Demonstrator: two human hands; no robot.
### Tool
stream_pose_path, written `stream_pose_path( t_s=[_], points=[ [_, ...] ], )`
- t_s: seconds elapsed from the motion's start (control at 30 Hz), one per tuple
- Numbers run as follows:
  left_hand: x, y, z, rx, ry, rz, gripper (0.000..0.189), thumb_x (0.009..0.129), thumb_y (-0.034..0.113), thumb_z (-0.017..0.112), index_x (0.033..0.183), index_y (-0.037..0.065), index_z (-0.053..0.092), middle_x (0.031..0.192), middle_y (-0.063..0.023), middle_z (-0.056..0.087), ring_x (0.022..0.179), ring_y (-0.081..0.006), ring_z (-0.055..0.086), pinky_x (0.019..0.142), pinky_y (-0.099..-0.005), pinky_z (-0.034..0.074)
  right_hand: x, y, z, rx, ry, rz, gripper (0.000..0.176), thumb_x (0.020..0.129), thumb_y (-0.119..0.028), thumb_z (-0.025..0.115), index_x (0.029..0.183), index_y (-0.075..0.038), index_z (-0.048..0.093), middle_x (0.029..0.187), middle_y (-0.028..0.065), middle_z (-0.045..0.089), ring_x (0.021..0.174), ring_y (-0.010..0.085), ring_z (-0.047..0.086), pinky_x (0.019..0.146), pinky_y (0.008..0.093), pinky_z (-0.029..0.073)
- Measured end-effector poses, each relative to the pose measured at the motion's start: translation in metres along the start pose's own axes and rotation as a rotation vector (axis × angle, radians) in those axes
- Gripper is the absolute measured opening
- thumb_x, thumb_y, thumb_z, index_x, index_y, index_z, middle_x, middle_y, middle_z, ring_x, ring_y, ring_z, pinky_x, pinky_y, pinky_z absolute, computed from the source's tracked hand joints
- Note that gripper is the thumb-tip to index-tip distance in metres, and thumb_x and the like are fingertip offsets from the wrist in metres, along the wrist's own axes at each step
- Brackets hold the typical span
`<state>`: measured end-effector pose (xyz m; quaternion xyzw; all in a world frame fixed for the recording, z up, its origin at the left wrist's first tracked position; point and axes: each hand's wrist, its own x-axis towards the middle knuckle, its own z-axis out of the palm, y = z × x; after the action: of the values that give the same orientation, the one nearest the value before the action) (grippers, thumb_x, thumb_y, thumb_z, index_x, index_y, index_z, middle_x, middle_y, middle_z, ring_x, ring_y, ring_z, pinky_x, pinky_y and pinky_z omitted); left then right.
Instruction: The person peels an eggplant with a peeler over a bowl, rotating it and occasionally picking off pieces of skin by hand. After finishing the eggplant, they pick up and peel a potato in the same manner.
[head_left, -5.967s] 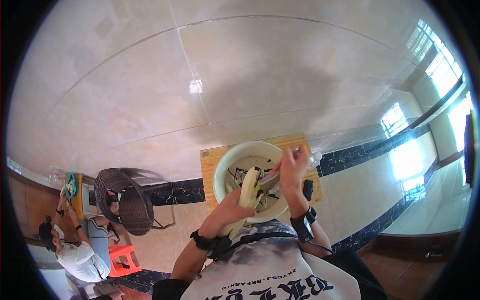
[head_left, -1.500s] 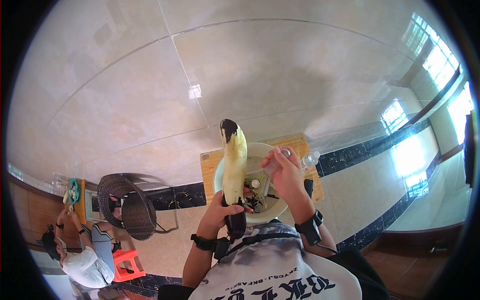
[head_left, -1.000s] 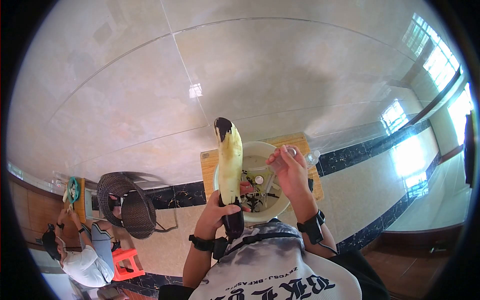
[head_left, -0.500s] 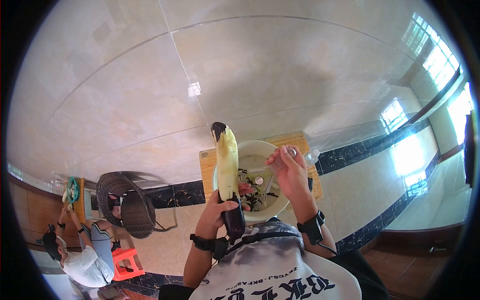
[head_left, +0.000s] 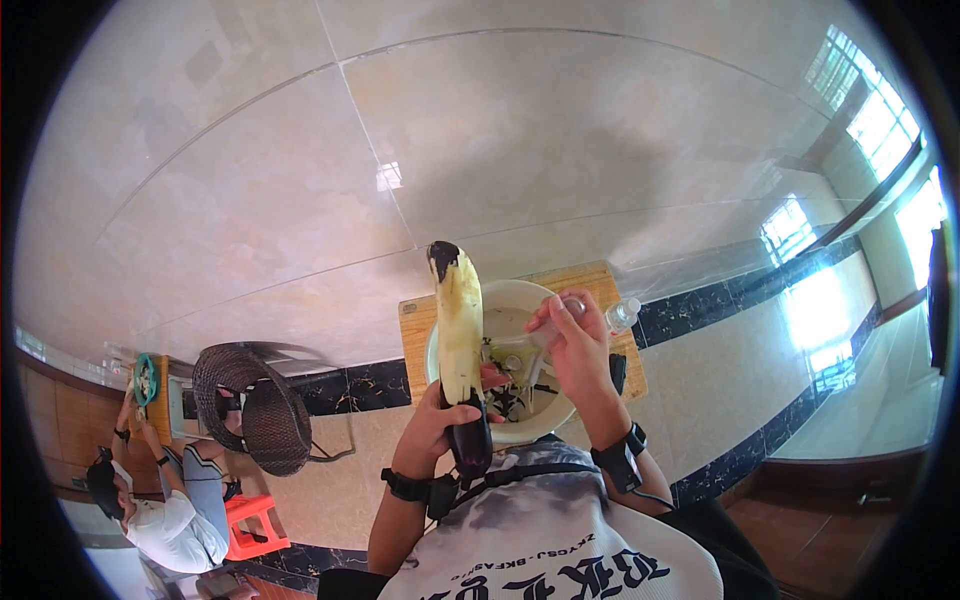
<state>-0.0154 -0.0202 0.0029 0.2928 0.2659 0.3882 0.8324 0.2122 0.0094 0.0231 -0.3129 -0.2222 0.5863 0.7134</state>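
Upright in front of me stands a long eggplant (head_left: pixel 461 330), its upper length pale and peeled. Dark skin stays on the tip and on the lower end. My left hand (head_left: pixel 440 420) is closed around that dark lower part. To the right, my right hand (head_left: pixel 578 345) is closed on what looks like a peeler (head_left: pixel 543 336), mostly hidden by the fingers, apart from the eggplant. Below both hands is a whitish basin (head_left: pixel 524 432) with dark strips of peel (head_left: pixel 510 405) inside. A clear plastic bottle (head_left: pixel 624 315) is just beyond my right hand.
The basin rests on a wooden table (head_left: pixel 415 325) close to the wall. Left of it is a dark woven chair (head_left: pixel 275 425). Farther left, a person (head_left: pixel 180 520) sits by a red stool (head_left: pixel 255 527), hands near a teal basket (head_left: pixel 146 380).
My right hand has shifted slightly left and down, with the fingers more curled. The eggplant has moved a little to the right in my left hand.
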Motion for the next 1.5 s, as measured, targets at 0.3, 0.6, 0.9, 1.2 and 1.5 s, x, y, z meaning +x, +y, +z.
stream_pose_path(
  t_s=[0.3, 0.6, 0.9, 1.2, 1.5],
  points=[
    [0.001, -0.001, -0.005, 0.026, 0.008, -0.008, 0.071, 0.078, 0.002, 0.078, 0.143, -0.006, 0.050, 0.141, -0.0204, 0.058, 0.136, -0.0340, 0.055, 0.093, -0.0530, 0.063, 0.002, 0.002, 0.000, 0.044, -0.003, 0.029, 0.011, 0.105, -0.009, 0.061, 0.113, -0.005, 0.055, 0.096, 0.0086, 0.064, 0.089, 0.0228, 0.066, 0.085, 0.0415, 0.057],
    [0.003, 0.011, -0.011, -0.035, -0.028, 0.029, 0.074, 0.074, 0.004, 0.078, 0.143, -0.003, 0.052, 0.140, -0.0199, 0.058, 0.143, -0.0338, 0.048, 0.103, -0.0556, 0.055, 0.010, -0.004, -0.005, -0.063, -0.040, 0.129, 0.013, 0.105, -0.009, 0.063, 0.113, -0.003, 0.054, 0.093, 0.0094, 0.065, 0.082, 0.0220, 0.067, 0.079, 0.0392, 0.058],
    [0.003, 0.008, -0.039, 0.283, -0.136, -0.039, 0.087, 0.063, 0.010, 0.088, 0.143, -0.001, 0.055, 0.135, -0.0134, 0.065, 0.125, -0.0242, 0.061, 0.107, -0.0368, 0.048, 0.012, 0.014, 0.018, -0.297, -0.230, 0.158, 0.022, 0.105, -0.012, 0.064, 0.120, 0.002, 0.057, 0.088, 0.0069, 0.068, 0.082, 0.0147, 0.068, 0.077, 0.0308, 0.057],
    [0.008, 0.010, -0.010, 0.205, -0.020, 0.056, 0.085, 0.061, 0.014, 0.088, 0.139, -0.001, 0.060, 0.139, -0.0129, 0.064, 0.135, -0.0245, 0.055, 0.116, -0.0379, 0.039, -0.008, -0.002, 0.006, -0.836, -0.141, -0.236, 0.037, 0.091, -0.008, 0.074, 0.125, -0.001, 0.061, 0.123, 0.0135, 0.061, 0.104, 0.0203, 0.065, 0.085, 0.0337, 0.056],
    [0.009, 0.010, 0.001, 0.144, 0.051, 0.166, 0.081, 0.062, 0.014, 0.087, 0.137, -0.002, 0.061, 0.151, -0.0198, 0.054, 0.146, -0.0303, 0.045, 0.122, -0.0417, 0.032, -0.069, -0.021, -0.006, -1.339, -0.454, -0.407, 0.027, 0.076, -0.006, 0.077, 0.103, -0.008, 0.076, 0.132, 0.0193, 0.053, 0.125, 0.0405, 0.051, 0.102, 0.0507, 0.046]
  ],
)
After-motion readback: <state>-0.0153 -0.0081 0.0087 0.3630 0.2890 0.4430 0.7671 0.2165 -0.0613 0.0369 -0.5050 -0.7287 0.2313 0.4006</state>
